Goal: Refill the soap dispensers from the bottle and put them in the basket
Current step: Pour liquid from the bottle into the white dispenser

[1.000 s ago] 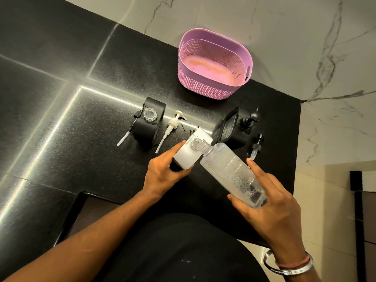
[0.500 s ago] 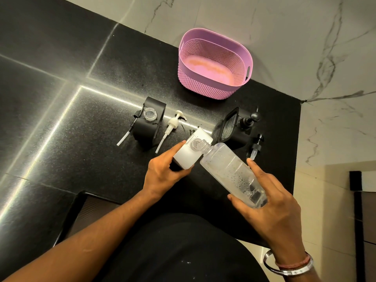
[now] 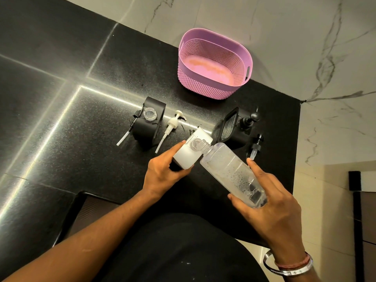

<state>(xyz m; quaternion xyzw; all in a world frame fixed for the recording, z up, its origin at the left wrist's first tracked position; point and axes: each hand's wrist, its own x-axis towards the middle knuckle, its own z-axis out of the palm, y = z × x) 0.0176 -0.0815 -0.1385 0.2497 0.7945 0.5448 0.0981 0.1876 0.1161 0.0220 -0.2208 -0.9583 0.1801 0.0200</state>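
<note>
Right grip (image 3: 268,198) holds a clear, bubble-streaked bottle (image 3: 230,171) tilted into the white dispenser (image 3: 189,154) clasped by the left grip (image 3: 162,176).

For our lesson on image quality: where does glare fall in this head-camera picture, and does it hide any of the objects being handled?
Head view: bright streaks of glare cross the polished black countertop, one passing behind the white pump. No object is hidden; the white dispenser, the clear bottle and both hands are sharp. The wide lens bends the countertop's edges.

Tilted bottle (image 3: 230,169) at white dispenser's (image 3: 190,153) mouth
</note>
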